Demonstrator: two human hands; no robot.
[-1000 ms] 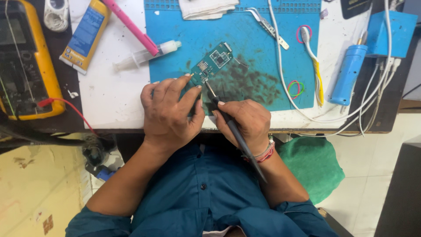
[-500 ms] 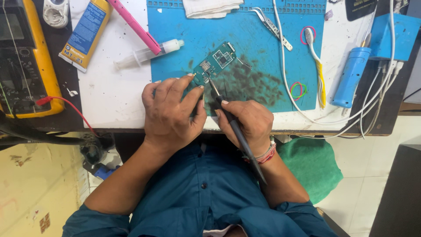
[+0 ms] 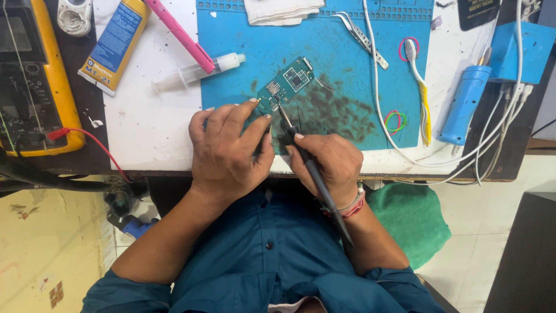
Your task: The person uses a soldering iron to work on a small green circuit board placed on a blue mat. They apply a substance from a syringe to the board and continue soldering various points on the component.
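Right hand is clenched around a black soldering iron, tip touching the green circuit board. Left hand fingertips pin the board's near edge on the blue mat.

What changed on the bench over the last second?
Very little. The right hand keeps the black soldering iron, its tip on the near end of the green circuit board. The left hand still steadies the board's near edge with its fingers. Nothing was picked up or let go. Syringe, tweezers, multimeter and blue mat lie as before.
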